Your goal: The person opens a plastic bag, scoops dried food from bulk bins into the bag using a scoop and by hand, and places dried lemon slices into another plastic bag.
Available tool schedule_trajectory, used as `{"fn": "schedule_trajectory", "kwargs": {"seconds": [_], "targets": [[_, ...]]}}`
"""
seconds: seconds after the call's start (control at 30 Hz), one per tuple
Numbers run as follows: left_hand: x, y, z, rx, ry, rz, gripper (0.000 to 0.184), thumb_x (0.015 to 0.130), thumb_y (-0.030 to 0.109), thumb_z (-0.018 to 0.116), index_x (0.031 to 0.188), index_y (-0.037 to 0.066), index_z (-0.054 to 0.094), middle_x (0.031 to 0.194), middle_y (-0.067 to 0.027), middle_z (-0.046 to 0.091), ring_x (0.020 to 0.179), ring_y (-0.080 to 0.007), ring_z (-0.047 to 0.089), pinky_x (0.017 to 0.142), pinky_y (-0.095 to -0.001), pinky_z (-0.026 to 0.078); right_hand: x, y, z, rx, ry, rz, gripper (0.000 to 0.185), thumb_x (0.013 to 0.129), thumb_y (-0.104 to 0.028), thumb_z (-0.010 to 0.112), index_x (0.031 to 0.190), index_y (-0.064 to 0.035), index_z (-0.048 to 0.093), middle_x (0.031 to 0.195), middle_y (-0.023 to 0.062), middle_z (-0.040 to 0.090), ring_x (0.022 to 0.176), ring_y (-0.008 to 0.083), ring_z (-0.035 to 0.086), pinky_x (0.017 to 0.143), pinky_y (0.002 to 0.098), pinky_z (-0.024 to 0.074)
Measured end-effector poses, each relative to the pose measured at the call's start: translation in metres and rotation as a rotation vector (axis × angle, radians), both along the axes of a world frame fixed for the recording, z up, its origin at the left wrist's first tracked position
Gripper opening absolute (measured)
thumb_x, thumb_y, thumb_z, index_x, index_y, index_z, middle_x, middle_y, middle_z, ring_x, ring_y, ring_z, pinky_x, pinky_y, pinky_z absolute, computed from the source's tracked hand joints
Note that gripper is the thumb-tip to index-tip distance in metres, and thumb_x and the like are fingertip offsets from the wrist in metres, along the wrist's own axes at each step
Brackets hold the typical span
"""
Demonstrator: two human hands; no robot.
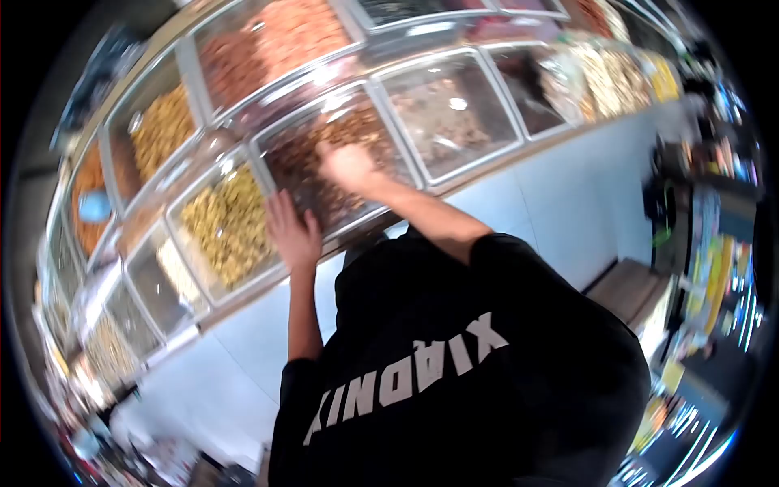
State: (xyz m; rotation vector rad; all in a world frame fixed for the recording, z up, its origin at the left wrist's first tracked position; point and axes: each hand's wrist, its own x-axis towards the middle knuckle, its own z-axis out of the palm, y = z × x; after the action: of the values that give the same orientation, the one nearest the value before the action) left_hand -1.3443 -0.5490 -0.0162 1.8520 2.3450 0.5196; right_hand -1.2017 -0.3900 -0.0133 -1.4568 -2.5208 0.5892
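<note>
My left hand (pixel 294 231) lies with fingers stretched and spread over the front divider between two bins, touching the frame. Just right of it is a clear-sided bin (pixel 264 144) holding reddish-brown pieces (pixel 345 128) that look like nuts or dried fruit; their kind is unclear. Over that bin, my right hand (pixel 350 168) is curled closed and somewhat blurred. Whatever its fingers may hold is hidden. On the left hand's other side, a bin holds yellow-green pieces (pixel 231 219) resembling raisins.
Further bins stand in rows, with orange-pink pieces (pixel 300 34), golden pieces (pixel 162 126) and pale brown pieces (pixel 438 122). Clear bags of pale food (pixel 613 77) sit at the right end. A blue scoop-like object (pixel 95 206) lies at far left. Shelves with goods (pixel 718 268) line the right.
</note>
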Motion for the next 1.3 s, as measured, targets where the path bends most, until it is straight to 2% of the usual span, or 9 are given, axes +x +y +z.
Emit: {"fn": "schedule_trajectory", "kwargs": {"seconds": [0.1, 0.3, 0.47, 0.5, 0.57, 0.63, 0.83, 1.07, 1.3], "targets": [[0.002, -0.001, 0.002, 0.044, 0.026, -0.038, 0.065, 0.101, 0.038, 0.048, 0.155, 0.005, 0.034, 0.162, -0.0175, 0.031, 0.15, -0.0384, 0.026, 0.119, -0.051, 0.021, 0.001, -0.001, -0.013, -0.006, 0.002, 0.075, 0.024, 0.086, -0.02, 0.061, 0.099, -0.0008, 0.058, 0.072, 0.0172, 0.064, 0.063, 0.0426, 0.066, 0.056, 0.0508, 0.0552], [0.01, -0.002, 0.003, -0.043, 0.009, -0.018, 0.063, 0.103, 0.039, 0.047, 0.153, 0.003, 0.037, 0.161, -0.0219, 0.028, 0.149, -0.0401, 0.024, 0.119, -0.0516, 0.02, 0.097, -0.074, 0.053, -0.075, 0.432, 0.018, 0.049, 0.085, -0.017, 0.063, 0.125, 0.0064, 0.046, 0.11, 0.0267, 0.056, 0.102, 0.042, 0.062, 0.079, 0.0464, 0.0554], [0.114, 0.002, 0.038, 0.172, -0.361, -0.116, 0.053, 0.097, 0.011, 0.062, 0.144, -0.004, 0.046, 0.154, -0.0299, 0.035, 0.133, -0.0465, 0.046, 0.115, -0.0478, 0.032, 0.249, -0.148, 0.05, -0.252, 0.482, -0.101, 0.047, 0.091, -0.021, 0.065, 0.128, 0.0029, 0.049, 0.119, 0.0231, 0.055, 0.099, 0.0431, 0.063, 0.081, 0.0478, 0.0525], [0.142, 0.002, 0.029, 0.205, -0.592, -0.126, 0.052, 0.097, 0.017, 0.062, 0.142, -0.005, 0.048, 0.15, -0.0306, 0.039, 0.135, -0.0458, 0.043, 0.115, -0.0496, 0.031, 0.28, -0.161, 0.044, -0.258, 0.501, -0.23, 0.046, 0.09, -0.02, 0.066, 0.127, 0.0025, 0.049, 0.118, 0.0235, 0.055, 0.099, 0.0434, 0.063, 0.082, 0.0485, 0.0519], [0.214, 0.008, 0.061, 0.135, -0.204, -0.306, 0.057, 0.096, 0.023, 0.063, 0.142, -0.005, 0.046, 0.148, -0.0305, 0.042, 0.137, -0.0453, 0.04, 0.116, -0.0513, 0.03, 0.341, -0.184, -0.009, -0.082, 0.485, -0.408, 0.045, 0.089, -0.018, 0.07, 0.124, 0.0015, 0.05, 0.114, 0.0251, 0.057, 0.101, 0.0434, 0.062, 0.084, 0.0503, 0.0507], [0.283, 0.023, 0.057, 0.095, -0.37, -0.43, 0.061, 0.094, 0.028, 0.064, 0.142, -0.004, 0.045, 0.147, -0.0305, 0.042, 0.14, -0.0456, 0.037, 0.116, -0.0525, 0.029, 0.396, -0.18, 0.016, -0.328, 0.282, -0.642, 0.041, 0.091, -0.021, 0.067, 0.122, 0.0007, 0.052, 0.116, 0.0254, 0.055, 0.1, 0.0466, 0.061, 0.083, 0.0506, 0.0511], [0.455, 0.095, 0.051, 0.071, -0.375, -0.516, 0.068, 0.093, 0.036, 0.066, 0.143, -0.005, 0.044, 0.148, -0.0344, 0.039, 0.14, -0.0481, 0.036, 0.116, -0.0528, 0.029, 0.533, -0.178, 0.036, -0.241, 0.33, -0.784, 0.045, 0.091, -0.024, 0.066, 0.124, 0.0042, 0.053, 0.122, 0.0262, 0.054, 0.097, 0.0462, 0.063, 0.085, 0.0508, 0.0531], [0.548, 0.284, 0.055, -0.198, -0.493, -0.335, 0.12, 0.083, 0.081, 0.053, 0.149, -0.016, 0.027, 0.157, -0.0369, 0.024, 0.148, -0.0419, 0.027, 0.122, -0.0435, 0.023, 0.613, -0.156, 0.064, -0.257, 0.416, -0.76, 0.054, 0.091, -0.031, 0.069, 0.127, 0.004, 0.052, 0.122, 0.0262, 0.054, 0.094, 0.0445, 0.064, 0.083, 0.0489, 0.0532], [0.607, 0.397, 0.037, -0.342, -0.655, -0.023, 0.131, 0.07, 0.078, 0.07, 0.156, -0.007, 0.019, 0.162, -0.0318, 0.013, 0.153, -0.0429, 0.01, 0.123, -0.05, 0.017, 0.635, -0.111, 0.046, -0.258, 0.544, -0.777, 0.049, 0.091, -0.029, 0.069, 0.124, 0.0029, 0.052, 0.123, 0.0254, 0.054, 0.105, 0.0453, 0.061, 0.088, 0.048, 0.0519]]}}
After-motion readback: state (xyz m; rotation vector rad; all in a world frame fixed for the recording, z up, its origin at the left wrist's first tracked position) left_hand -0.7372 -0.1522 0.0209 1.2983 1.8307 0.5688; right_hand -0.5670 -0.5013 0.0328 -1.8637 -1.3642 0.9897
